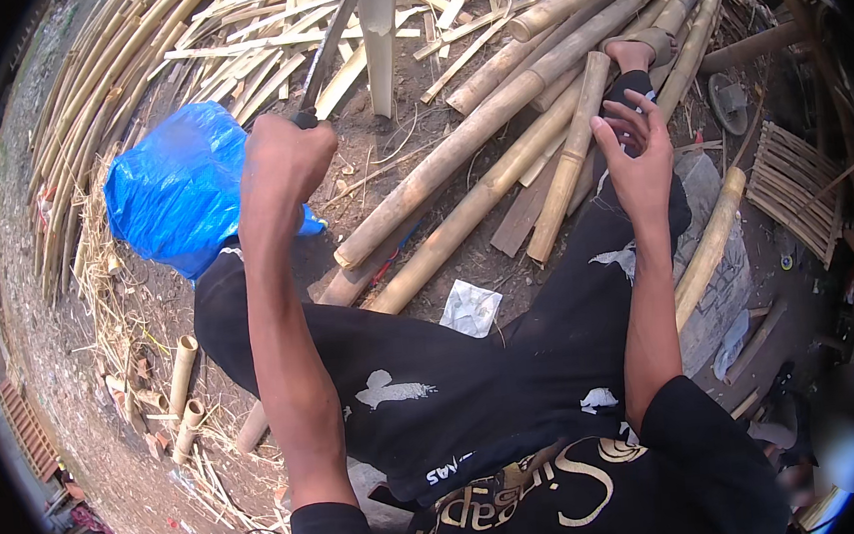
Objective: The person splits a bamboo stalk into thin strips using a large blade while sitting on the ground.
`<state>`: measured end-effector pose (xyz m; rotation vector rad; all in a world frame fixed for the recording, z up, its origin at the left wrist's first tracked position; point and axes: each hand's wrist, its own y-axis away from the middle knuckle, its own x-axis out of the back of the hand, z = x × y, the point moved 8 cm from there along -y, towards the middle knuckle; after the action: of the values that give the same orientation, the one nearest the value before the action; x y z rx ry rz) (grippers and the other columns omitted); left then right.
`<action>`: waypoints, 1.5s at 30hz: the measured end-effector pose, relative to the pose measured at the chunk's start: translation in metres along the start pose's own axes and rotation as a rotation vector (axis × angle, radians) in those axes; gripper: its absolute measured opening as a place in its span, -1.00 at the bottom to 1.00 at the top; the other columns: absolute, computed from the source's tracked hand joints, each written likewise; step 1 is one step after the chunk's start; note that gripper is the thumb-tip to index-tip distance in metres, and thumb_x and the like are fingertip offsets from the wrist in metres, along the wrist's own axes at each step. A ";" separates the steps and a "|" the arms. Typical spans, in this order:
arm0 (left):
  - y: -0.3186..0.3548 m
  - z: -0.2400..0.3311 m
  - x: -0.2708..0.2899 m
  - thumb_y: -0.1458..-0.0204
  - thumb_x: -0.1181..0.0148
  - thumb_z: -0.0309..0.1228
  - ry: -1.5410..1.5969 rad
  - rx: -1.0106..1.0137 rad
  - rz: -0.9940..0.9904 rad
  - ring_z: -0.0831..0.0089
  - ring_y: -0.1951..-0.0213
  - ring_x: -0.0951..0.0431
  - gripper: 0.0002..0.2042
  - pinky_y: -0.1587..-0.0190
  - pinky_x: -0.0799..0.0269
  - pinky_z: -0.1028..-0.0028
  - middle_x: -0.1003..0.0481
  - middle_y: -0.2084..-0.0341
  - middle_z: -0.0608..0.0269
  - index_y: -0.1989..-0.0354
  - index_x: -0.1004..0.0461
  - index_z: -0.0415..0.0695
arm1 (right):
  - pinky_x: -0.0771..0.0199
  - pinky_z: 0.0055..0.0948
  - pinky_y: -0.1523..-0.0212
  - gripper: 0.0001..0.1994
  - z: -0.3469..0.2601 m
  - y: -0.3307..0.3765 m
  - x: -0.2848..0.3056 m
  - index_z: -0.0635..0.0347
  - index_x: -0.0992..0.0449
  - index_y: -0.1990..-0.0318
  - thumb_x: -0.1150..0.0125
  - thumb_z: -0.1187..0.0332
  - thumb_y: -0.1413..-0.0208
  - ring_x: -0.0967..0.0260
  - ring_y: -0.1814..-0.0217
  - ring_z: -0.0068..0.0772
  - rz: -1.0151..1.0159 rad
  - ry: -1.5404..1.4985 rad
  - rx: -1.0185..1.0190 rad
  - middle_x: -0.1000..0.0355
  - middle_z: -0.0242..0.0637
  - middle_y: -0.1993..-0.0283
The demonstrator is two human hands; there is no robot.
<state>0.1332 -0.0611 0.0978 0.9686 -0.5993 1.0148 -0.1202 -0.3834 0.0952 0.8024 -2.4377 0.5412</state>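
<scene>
My left hand (288, 162) is closed in a fist around the dark handle of a long-bladed knife (334, 43). Its narrow blade points up and away, beside an upright flat piece of bamboo or wood (380, 45). Over my bent right leg, my right hand (636, 150) hangs with curled fingers apart, nothing visible in it. Just left of that hand lies a short bamboo pole (571, 160). Longer bamboo poles (481, 127) stretch from the middle toward the far right, and my sandalled foot (643, 49) is among them.
A blue plastic sheet or bag (175, 186) bulges beside my left hand. Split bamboo strips (251, 65) litter the far ground, and long poles (85, 123) line the far left. Bamboo offcuts (184, 376) lie near left; a slatted bamboo panel (800, 187) is at right.
</scene>
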 end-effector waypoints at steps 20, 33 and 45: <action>0.011 0.003 -0.002 0.13 -0.19 -0.39 0.085 -0.017 -0.035 -0.06 0.16 -0.65 -0.69 0.01 -0.50 0.13 -0.61 0.30 -0.25 0.28 -0.61 -0.39 | -0.39 -0.35 -0.20 -0.14 0.019 0.118 0.163 0.23 0.01 -0.49 -0.32 0.52 -0.03 -0.31 -0.21 -0.24 0.083 -0.024 -0.409 -0.12 0.01 -0.42; 0.019 -0.007 -0.001 0.15 -0.19 -0.40 0.183 -0.069 0.013 -0.11 0.19 -0.65 -0.70 0.06 -0.54 0.10 -0.60 0.31 -0.26 0.30 -0.61 -0.38 | -0.41 -0.31 -0.22 -0.08 -0.214 0.033 0.013 0.09 0.25 -0.54 -0.22 0.55 -0.11 -0.40 -0.19 -0.20 0.030 -0.025 0.502 -0.17 0.06 -0.38; 0.007 -0.031 0.005 0.11 -0.21 -0.35 0.160 -0.040 0.038 -0.10 0.17 -0.65 -0.68 0.05 -0.54 0.10 -0.60 0.30 -0.28 0.31 -0.61 -0.41 | -0.49 -0.39 -0.08 -0.13 -0.253 0.021 0.005 0.17 0.07 -0.51 -0.30 0.48 -0.09 -0.40 -0.09 -0.29 -0.095 -0.001 0.484 -0.19 -0.03 -0.38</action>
<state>0.1291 -0.0297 0.0899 0.8351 -0.5043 1.0989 -0.0500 -0.2408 0.2936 1.0999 -2.2789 1.1161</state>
